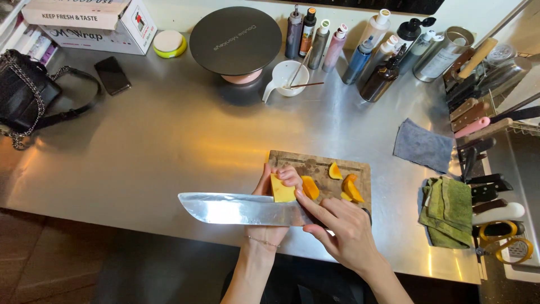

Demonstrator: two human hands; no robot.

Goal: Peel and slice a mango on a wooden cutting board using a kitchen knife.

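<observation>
- Your left hand point(274, 183) holds a pale yellow block of fruit point(281, 190) on the small brown wooden cutting board point(315, 163). Your fingers point(288, 173) curl over the top of the block and pinch it still.
- Your right hand point(343, 225) is closed around the handle of a big wide shiny steel knife point(239, 209). Your pointing finger point(312, 205) lies straight along the blade.
- The blade lies across the near edge of the board, with its tip pointing to your left. It hides the lower part of your left hand, so I cannot tell if the blade touches the block.
- Small orange fruit slices point(349, 188) lie on the board, just beside the block on its right.
- The board sits at the front edge of the long silver metal table point(169, 141).
- A folded green cloth point(447, 211) lies to the right of the board, and a grey cloth point(423, 145) lies behind it.
- At the back of the table stand a round black turntable point(235, 39), a white cup with sticks point(289, 77) and a row of squeeze bottles point(360, 45).
- A black phone point(112, 75) and a black bag with a chain point(25, 93) lie far to the left.
</observation>
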